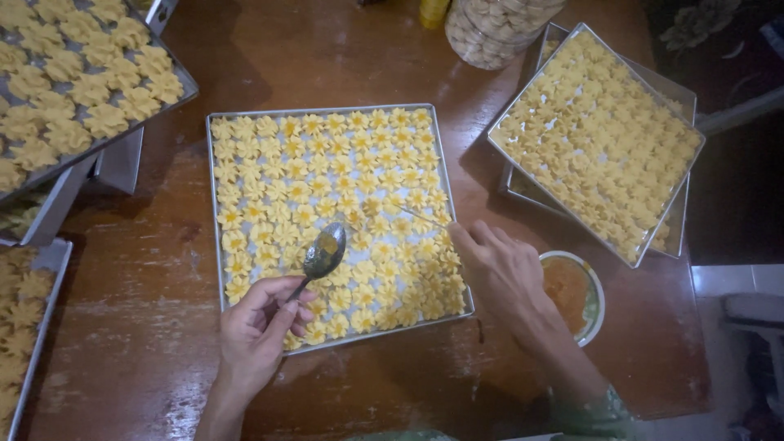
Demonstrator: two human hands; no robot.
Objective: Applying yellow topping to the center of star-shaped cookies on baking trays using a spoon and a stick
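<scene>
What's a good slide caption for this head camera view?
Left hand holds spoon, right hand a thin stick, over cookie tray.

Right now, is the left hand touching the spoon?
Touching. The head view shows the left hand pinching the spoon by its handle, with the bowl raised over the tray of cookies.

The left hand (255,327) reaches up from the lower edge, forearm nearly vertical, fingers curled and thumb pressed in a closed pinch grip. The right hand (498,269) comes in from the lower right, wrist bent, knuckles up, fingertips (454,234) pinched together, pointing up-left.
</scene>
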